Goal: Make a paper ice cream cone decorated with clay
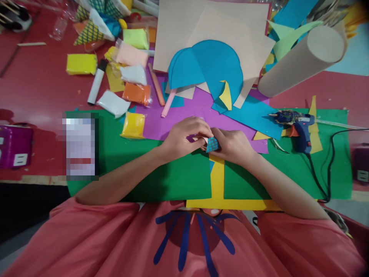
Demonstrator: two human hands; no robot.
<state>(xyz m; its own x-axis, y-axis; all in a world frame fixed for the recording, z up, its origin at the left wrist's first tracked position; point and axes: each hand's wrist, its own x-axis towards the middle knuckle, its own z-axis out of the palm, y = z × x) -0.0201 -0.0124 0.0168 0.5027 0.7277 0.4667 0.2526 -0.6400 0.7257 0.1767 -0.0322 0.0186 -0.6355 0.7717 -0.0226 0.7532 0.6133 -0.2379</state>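
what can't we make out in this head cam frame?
Head view: full shape of the small blue-patterned piece, hidden by the left hand and right hand.
Head view: what the pale rectangle shows, blurred by pixelation.
Head view: left part of the purple case, cut off by the picture's edge.

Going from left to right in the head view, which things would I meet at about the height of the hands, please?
Purple box, pixelated rectangle, yellow clay packet, left hand, right hand, blue hot glue gun, dark purple object at the edge.
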